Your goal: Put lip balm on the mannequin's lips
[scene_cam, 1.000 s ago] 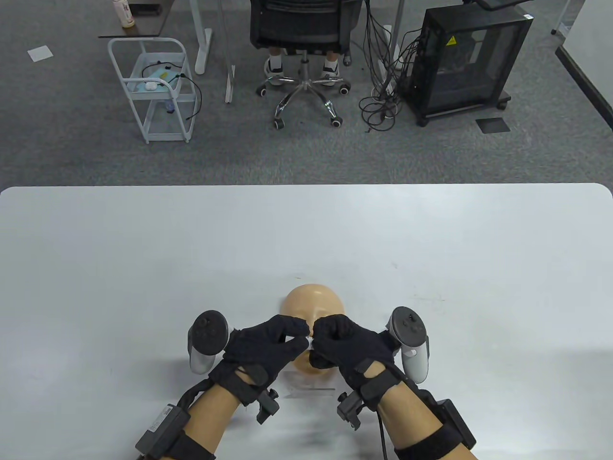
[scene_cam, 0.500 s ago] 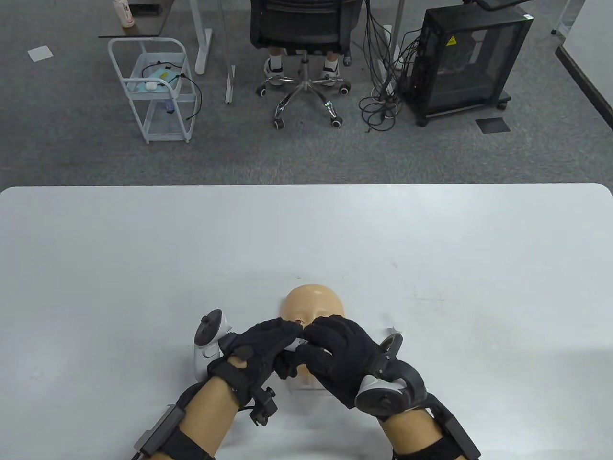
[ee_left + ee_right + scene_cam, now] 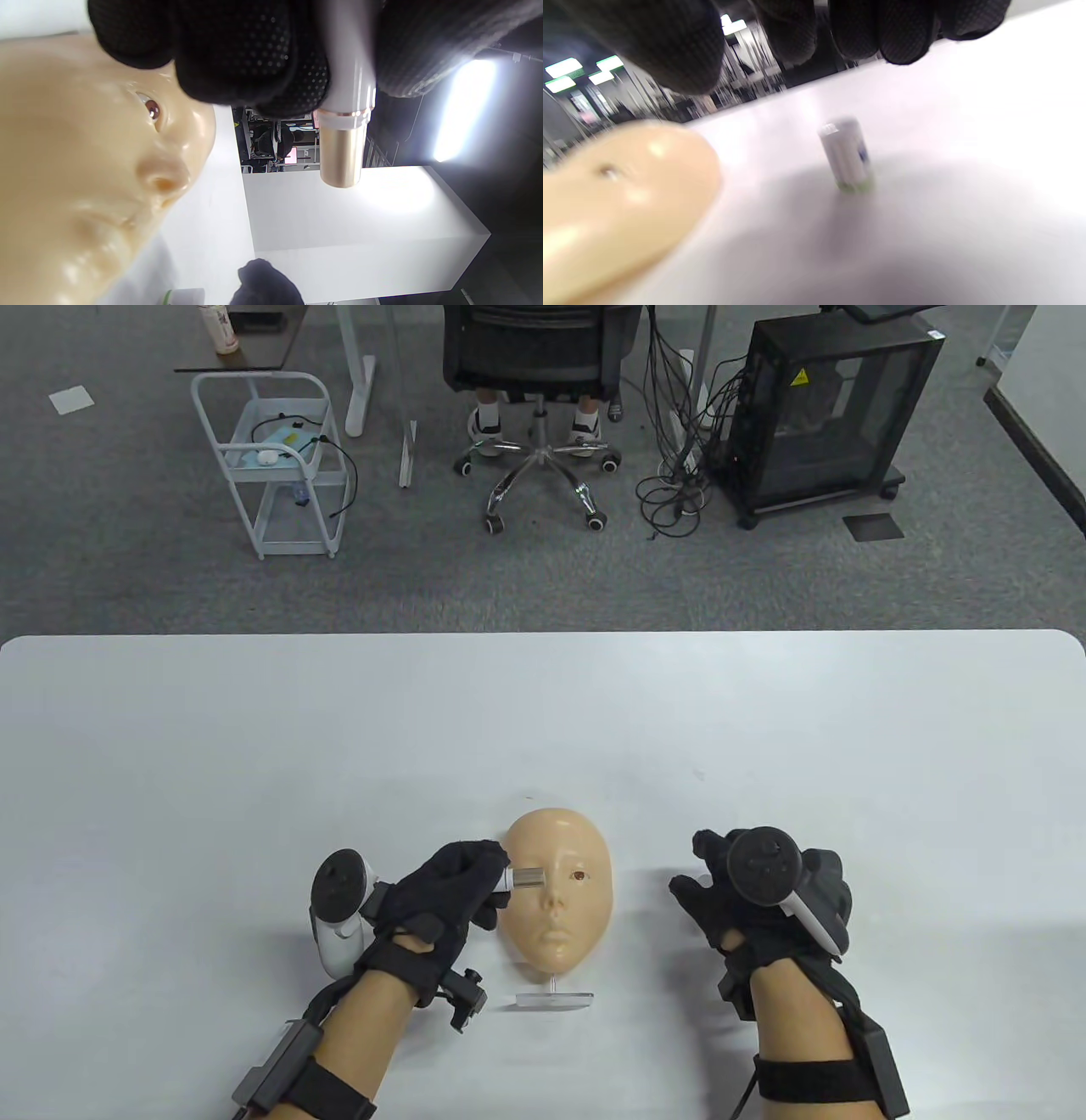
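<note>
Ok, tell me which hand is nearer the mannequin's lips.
Left. The left hand holds the lip balm right at the mannequin face, by its eye, above the lips. The right hand is off to the side, clear of the face.

Uncapped lip balm tube, white with a gold end, lies level over the mannequin face near one eye; its white cap stands right of it.

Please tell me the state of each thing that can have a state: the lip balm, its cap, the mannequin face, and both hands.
lip balm tube: uncapped, gripped by left hand, tip off the face.
cap: off, standing alone on the table.
mannequin face: propped on its clear stand, untouched.
left hand: holds the tube.
right hand: holds nothing, fingers apart.
</note>
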`<action>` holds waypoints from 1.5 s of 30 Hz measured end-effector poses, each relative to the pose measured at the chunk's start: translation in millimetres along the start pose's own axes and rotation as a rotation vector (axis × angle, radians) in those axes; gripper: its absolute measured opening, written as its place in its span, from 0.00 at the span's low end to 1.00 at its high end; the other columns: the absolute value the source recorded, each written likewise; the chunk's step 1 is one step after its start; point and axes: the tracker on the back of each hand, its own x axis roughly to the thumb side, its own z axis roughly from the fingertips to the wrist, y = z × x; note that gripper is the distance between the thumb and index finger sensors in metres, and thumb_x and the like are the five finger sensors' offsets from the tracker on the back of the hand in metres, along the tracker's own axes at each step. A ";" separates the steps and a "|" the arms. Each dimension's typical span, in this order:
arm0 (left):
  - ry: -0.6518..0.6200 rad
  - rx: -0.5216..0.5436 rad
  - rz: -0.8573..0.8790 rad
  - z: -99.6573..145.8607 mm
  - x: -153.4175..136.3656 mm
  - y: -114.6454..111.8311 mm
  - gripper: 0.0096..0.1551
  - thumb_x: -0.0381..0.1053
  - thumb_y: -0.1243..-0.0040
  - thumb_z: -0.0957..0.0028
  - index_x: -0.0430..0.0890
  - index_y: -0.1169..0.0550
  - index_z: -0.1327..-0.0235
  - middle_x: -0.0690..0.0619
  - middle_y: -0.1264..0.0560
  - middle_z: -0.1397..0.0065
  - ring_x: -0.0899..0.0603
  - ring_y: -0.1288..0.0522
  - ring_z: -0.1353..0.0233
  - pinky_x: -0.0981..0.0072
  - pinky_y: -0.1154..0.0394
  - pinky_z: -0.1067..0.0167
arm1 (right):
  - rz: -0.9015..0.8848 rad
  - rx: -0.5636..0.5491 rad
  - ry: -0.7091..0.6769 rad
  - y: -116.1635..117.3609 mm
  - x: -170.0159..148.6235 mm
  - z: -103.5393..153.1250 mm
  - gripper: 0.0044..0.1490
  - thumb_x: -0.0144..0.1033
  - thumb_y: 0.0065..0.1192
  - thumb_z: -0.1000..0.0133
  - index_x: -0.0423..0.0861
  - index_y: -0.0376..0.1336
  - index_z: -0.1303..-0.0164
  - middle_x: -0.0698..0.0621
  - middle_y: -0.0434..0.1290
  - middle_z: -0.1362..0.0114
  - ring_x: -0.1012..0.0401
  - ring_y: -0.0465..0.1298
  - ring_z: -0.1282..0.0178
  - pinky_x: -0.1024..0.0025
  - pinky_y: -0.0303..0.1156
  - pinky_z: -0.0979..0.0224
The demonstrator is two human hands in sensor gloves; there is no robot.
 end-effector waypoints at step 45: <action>0.007 -0.082 0.002 -1.4 -1.2 -18.3 0.27 0.62 0.30 0.38 0.44 0.22 0.38 0.44 0.15 0.47 0.44 0.15 0.62 0.40 0.23 0.47 | -1.088 0.135 -0.358 44.5 51.9 10.9 0.35 0.51 0.76 0.44 0.46 0.67 0.31 0.46 0.82 0.41 0.49 0.83 0.47 0.46 0.76 0.37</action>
